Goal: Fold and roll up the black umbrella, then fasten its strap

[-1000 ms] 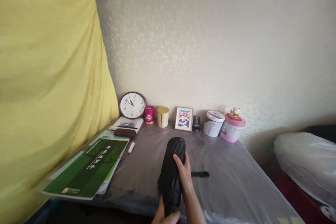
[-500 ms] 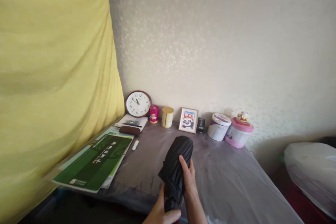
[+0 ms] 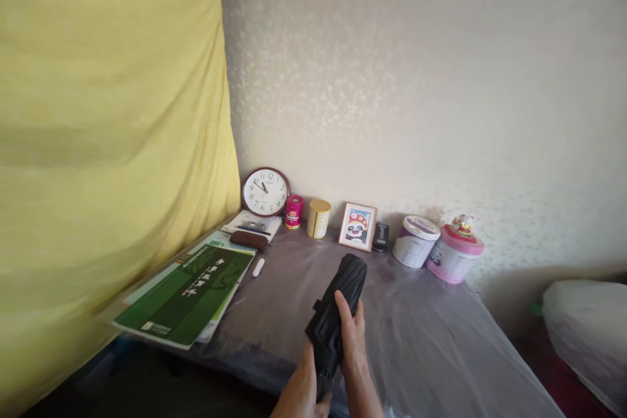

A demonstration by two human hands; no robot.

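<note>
A folded black umbrella (image 3: pixel 337 313) is held tilted over the near part of the table, its top pointing away from me and to the right. My right hand (image 3: pixel 351 333) is closed around the right side of its canopy, thumb on top. At the lower end, my left hand (image 3: pixel 304 379) grips near the handle, with most of its fingers hidden behind the umbrella. A small strap tab sticks out on the canopy's left side. The canopy folds lie wrapped close to the shaft.
The grey-covered table (image 3: pixel 416 339) holds a green book (image 3: pixel 189 294), a brown case (image 3: pixel 249 240) and a white stick-like object (image 3: pixel 258 267). Along the wall stand a clock (image 3: pixel 266 192), tins, a framed panda picture (image 3: pixel 358 226), a black stapler-like object (image 3: pixel 381 237) and two tubs (image 3: pixel 416 241).
The umbrella looks slimmer, its folds twisted tighter around the shaft. My left hand has turned round the lower end, its thumb no longer stretched across. The view has shifted slightly left.
</note>
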